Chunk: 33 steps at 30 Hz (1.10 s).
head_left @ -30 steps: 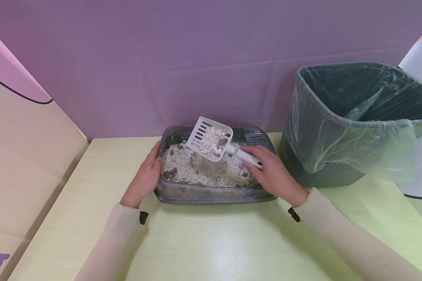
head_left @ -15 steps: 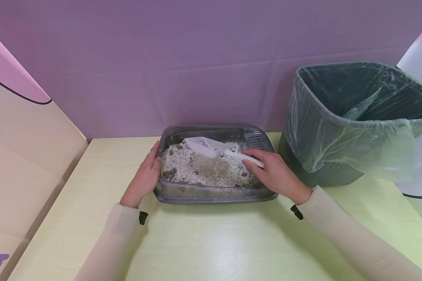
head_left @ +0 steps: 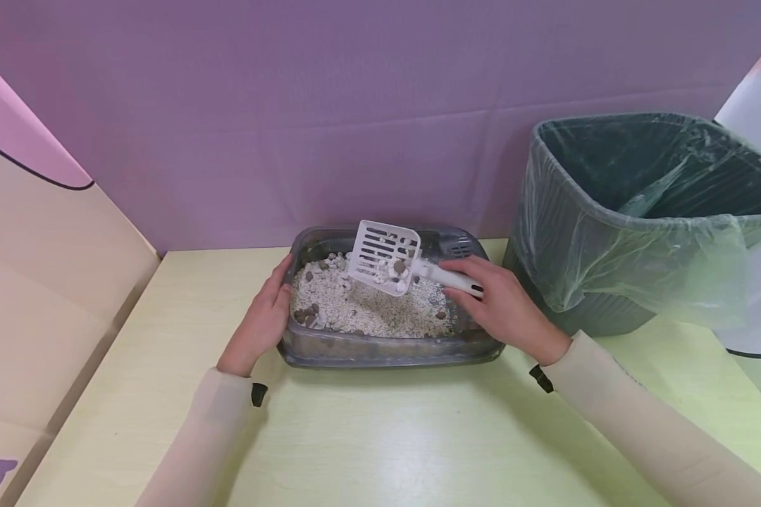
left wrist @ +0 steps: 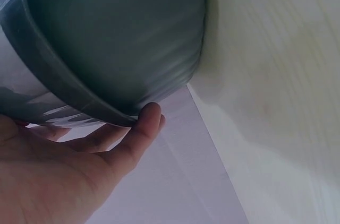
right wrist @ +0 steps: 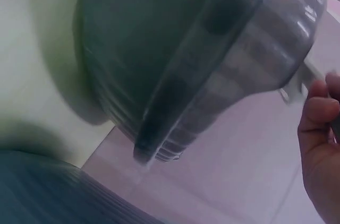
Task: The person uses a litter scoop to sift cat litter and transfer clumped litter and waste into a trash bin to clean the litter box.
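Observation:
In the head view a grey litter box (head_left: 387,352) holds pale granular litter (head_left: 380,313) with brown lumps in it. My left hand (head_left: 266,317) grips the box's left rim; in the left wrist view the fingers (left wrist: 141,134) lie against the rim's outer side. My right hand (head_left: 504,303) holds a white slotted litter scoop (head_left: 444,277) by its handle. The scoop's head is above the litter, with a brown lump (head_left: 399,266) and small pale bits on its slots. In the right wrist view the right fingers (right wrist: 320,112) are curled at the handle, and the box hides the scoop's head.
A dark green bin (head_left: 599,310) lined with a clear plastic bag (head_left: 564,246) stands right of the box. Behind both rises a purple cloth wall (head_left: 380,127). Everything rests on a pale wooden table (head_left: 380,436).
The right hand tilted the scoop on its side, then levelled it again. Much of the loose litter has left the scoop, baring its slots. The left hand stayed at the box rim.

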Tool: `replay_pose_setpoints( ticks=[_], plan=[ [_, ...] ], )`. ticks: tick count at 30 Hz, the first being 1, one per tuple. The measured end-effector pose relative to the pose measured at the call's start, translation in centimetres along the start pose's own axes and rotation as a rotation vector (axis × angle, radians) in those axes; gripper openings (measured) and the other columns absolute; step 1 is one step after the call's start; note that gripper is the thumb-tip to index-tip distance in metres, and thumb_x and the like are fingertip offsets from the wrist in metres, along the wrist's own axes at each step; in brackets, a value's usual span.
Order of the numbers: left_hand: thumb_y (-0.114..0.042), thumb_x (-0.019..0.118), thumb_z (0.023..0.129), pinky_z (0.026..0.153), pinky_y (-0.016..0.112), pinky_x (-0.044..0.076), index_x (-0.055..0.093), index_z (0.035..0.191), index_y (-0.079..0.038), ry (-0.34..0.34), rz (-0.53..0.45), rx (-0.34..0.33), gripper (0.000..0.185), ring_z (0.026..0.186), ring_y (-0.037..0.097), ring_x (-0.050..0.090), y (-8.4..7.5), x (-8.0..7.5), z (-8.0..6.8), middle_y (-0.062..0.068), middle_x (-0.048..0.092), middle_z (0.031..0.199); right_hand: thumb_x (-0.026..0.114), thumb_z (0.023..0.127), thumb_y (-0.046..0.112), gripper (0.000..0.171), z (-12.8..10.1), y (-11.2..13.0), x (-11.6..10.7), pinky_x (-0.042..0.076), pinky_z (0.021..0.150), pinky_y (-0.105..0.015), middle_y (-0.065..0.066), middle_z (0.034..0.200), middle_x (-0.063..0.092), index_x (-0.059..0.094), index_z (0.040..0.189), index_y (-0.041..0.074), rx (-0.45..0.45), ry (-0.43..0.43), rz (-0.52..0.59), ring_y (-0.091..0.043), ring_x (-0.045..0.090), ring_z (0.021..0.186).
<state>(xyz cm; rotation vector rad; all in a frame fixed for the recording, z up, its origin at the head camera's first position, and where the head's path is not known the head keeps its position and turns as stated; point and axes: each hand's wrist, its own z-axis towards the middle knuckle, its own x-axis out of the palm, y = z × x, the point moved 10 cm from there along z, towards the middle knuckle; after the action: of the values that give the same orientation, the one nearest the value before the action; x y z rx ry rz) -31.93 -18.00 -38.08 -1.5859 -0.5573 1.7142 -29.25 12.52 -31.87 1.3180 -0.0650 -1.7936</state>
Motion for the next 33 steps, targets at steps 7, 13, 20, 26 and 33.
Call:
replay_pose_setpoints(
  ticks=[7,13,20,26,33],
  plan=[
    [-0.023,0.021,0.104,0.109,0.050,0.015,0.010,0.154,-0.022,-0.003,-0.005,0.006,0.051,0.139,0.030,0.015,0.1,0.0,0.0,0.010,0.015,0.155,0.064,0.092,0.022,0.039,-0.2,0.2,-0.2,0.040,0.050,-0.028,0.000,0.115,0.060,0.058,0.130,0.014,0.023,0.018,0.004,-0.011,0.049,0.061],
    [-0.023,0.021,0.104,0.109,0.050,0.016,0.010,0.154,-0.022,0.005,-0.006,-0.001,0.051,0.140,0.029,0.015,0.2,0.1,-0.2,0.009,0.015,0.155,0.066,0.090,0.023,0.037,-0.3,2.3,-2.4,0.037,0.047,-0.027,0.007,0.088,0.062,0.061,0.126,0.018,0.002,-0.028,-0.035,-0.009,0.041,0.051],
    [-0.023,0.020,0.104,0.109,0.049,0.016,0.009,0.154,-0.020,0.019,-0.006,0.004,0.051,0.140,0.029,0.014,0.1,0.1,-0.2,0.008,0.013,0.156,0.072,0.084,0.014,0.036,0.1,6.8,-7.7,0.033,0.050,-0.024,0.007,0.076,0.059,0.065,0.120,0.013,-0.122,-0.128,-0.172,-0.009,0.040,0.050],
    [-0.022,0.021,0.104,0.109,0.048,0.016,0.008,0.154,-0.020,0.022,-0.010,0.002,0.051,0.140,0.028,0.013,0.3,0.2,0.1,0.008,0.013,0.156,0.076,0.080,0.013,0.038,0.6,9.0,-12.2,0.031,0.050,-0.021,0.004,0.077,0.063,0.067,0.118,0.012,-0.168,-0.201,-0.276,-0.009,0.038,0.049],
    [-0.021,0.021,0.104,0.109,0.049,0.016,0.008,0.154,-0.019,0.023,-0.005,-0.006,0.052,0.140,0.029,0.013,0.6,0.3,0.1,0.009,0.013,0.156,0.074,0.082,0.011,0.034,0.6,9.4,-17.4,0.029,0.047,-0.020,-0.002,0.071,0.068,0.068,0.116,0.008,-0.161,-0.298,-0.396,0.010,0.043,0.053]
  ],
)
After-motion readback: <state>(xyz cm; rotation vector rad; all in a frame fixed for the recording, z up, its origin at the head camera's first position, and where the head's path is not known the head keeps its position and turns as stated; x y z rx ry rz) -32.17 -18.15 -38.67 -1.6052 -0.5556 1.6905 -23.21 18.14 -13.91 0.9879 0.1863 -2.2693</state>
